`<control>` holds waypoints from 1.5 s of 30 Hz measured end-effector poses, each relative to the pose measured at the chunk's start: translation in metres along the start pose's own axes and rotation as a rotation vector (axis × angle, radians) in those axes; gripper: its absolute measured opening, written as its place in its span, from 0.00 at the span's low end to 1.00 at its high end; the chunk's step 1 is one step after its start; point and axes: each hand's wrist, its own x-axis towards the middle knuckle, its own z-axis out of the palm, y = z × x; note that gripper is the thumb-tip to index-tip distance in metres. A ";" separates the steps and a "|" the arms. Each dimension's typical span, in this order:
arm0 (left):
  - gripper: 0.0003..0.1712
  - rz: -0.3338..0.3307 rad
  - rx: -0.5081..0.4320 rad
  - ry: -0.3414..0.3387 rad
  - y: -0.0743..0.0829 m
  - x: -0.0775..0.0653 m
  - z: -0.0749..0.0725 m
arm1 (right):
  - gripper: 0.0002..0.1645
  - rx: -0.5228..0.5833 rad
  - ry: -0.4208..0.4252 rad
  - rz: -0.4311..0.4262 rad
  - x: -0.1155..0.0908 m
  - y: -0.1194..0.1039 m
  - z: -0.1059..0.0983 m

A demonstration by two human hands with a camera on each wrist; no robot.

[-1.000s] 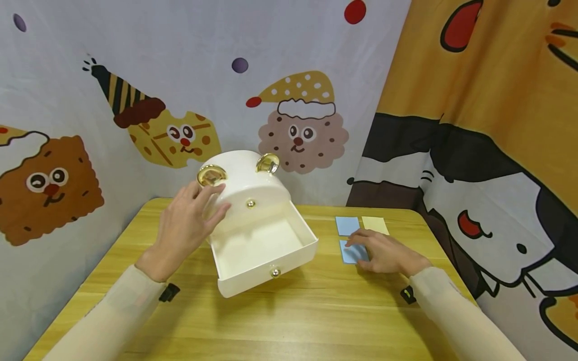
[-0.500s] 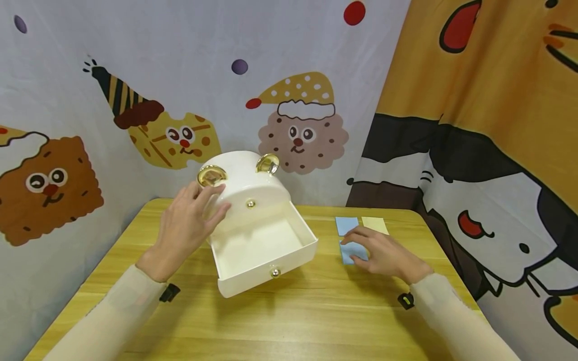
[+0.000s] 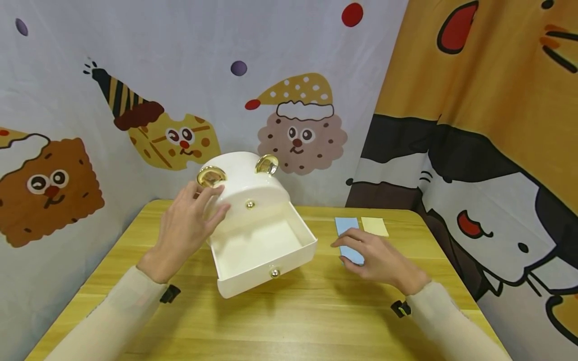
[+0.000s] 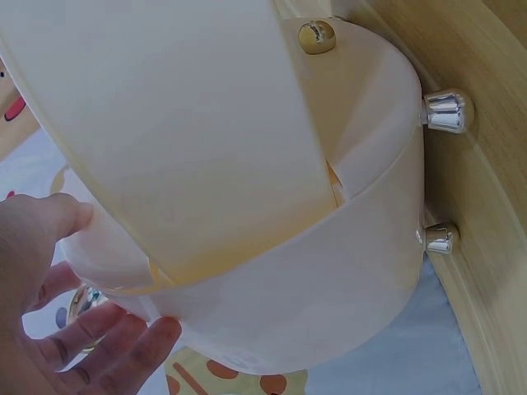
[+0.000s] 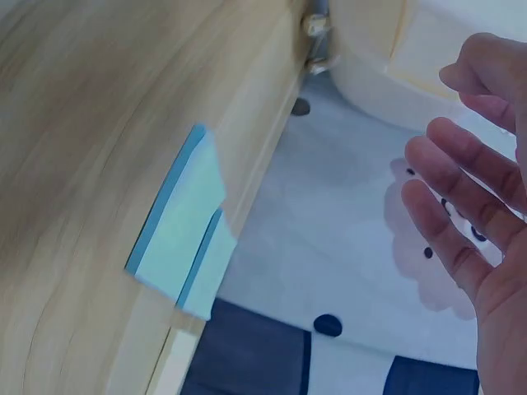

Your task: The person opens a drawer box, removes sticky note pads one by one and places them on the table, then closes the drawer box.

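At the left, the person's left hand (image 3: 182, 225) rests its loosely spread fingers and thumb on the near-left edge of a white box (image 3: 244, 173) with gold ears. The box stands on the counter (image 3: 316, 321), its drawer (image 3: 259, 243) pulled out, showing a smooth, bare floor; whatever lies behind the upper knob (image 3: 250, 204) is hidden. Farther right, a blue note (image 3: 346, 225) lies behind the front blue note (image 3: 352, 255), which the right hand (image 3: 379, 255) partly covers, its fingers relaxed, parted and holding nothing. A yellow note (image 3: 375, 226) lies rightmost.
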 end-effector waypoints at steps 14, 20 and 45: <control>0.23 0.005 -0.017 0.032 -0.001 -0.001 0.004 | 0.23 0.030 0.071 -0.059 0.010 -0.023 0.001; 0.23 0.011 -0.023 0.046 0.000 0.000 0.004 | 0.24 0.045 0.077 -0.074 0.013 -0.032 0.002; 0.22 0.001 -0.017 0.033 0.002 0.000 0.000 | 0.26 0.090 0.106 -0.151 0.036 -0.066 0.012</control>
